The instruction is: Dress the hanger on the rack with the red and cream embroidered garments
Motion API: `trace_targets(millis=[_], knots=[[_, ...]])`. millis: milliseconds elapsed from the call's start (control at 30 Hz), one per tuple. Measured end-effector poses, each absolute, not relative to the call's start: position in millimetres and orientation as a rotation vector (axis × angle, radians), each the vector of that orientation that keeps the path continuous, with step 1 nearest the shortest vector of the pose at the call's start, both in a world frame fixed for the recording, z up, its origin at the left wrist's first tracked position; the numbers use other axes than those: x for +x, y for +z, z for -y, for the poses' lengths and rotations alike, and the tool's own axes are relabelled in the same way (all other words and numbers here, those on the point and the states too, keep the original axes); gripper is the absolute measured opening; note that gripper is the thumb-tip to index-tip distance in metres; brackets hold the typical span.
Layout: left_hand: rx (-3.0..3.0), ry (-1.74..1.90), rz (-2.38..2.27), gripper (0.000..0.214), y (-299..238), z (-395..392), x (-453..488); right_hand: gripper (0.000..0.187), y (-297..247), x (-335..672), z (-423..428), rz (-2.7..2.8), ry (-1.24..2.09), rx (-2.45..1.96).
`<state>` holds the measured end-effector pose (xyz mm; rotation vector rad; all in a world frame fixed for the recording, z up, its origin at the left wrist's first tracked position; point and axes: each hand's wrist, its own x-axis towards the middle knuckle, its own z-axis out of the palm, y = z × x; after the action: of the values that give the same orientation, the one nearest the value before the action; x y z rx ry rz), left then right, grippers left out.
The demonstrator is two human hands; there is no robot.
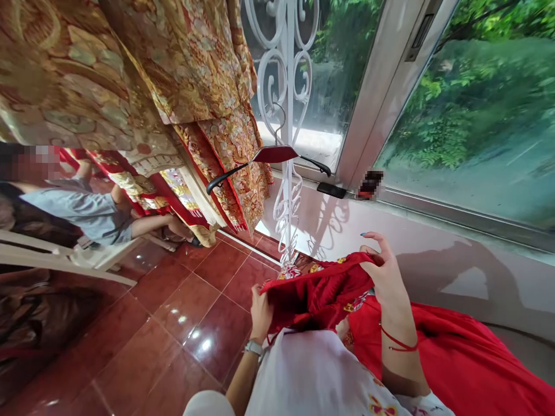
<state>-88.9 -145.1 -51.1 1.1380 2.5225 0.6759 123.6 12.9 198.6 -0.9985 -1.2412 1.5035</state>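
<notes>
A red embroidered garment (321, 283) is stretched by its upper edge between my two hands, low in front of my body. My left hand (261, 309), with a watch on the wrist, is closed on the left end of that edge. The right end is gripped in my right hand (384, 266), whose index finger is raised. Flower embroidery shows on the far side of the cloth, and its lower part is hidden. Beyond my hands, a black clothes hanger (275, 154) with a dark red middle hangs from a white scrollwork metal stand (287, 196).
Gold brocade garments (186, 86) hang at the left. Behind them a person (87, 208) sits on a white chair (104, 254). A black phone-like object (331, 190) lies on the sill beneath the window (468, 127). More red cloth (468, 346) spreads at my right.
</notes>
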Motion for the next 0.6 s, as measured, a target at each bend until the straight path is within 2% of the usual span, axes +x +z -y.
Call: trace_targets(millis=[133, 267, 433, 600], knots=[[1.196, 0.488, -2.702, 0.027, -27, 158, -136, 0.067, 169, 140, -36, 1.234, 1.486, -1.105], [1.266, 0.255, -2.768, 0.025, 27, 145, -189, 0.089, 148, 126, -75, 1.294, 1.410, -1.078], [1.458, 0.013, -2.734, 0.038, 102, 111, -247, 0.108, 146, 81, -148, 1.342, 1.333, -1.027], [1.527, -0.137, -2.777, 0.059, 150, 75, -308, 0.114, 143, 36, -199, 1.454, 1.369, -0.969]])
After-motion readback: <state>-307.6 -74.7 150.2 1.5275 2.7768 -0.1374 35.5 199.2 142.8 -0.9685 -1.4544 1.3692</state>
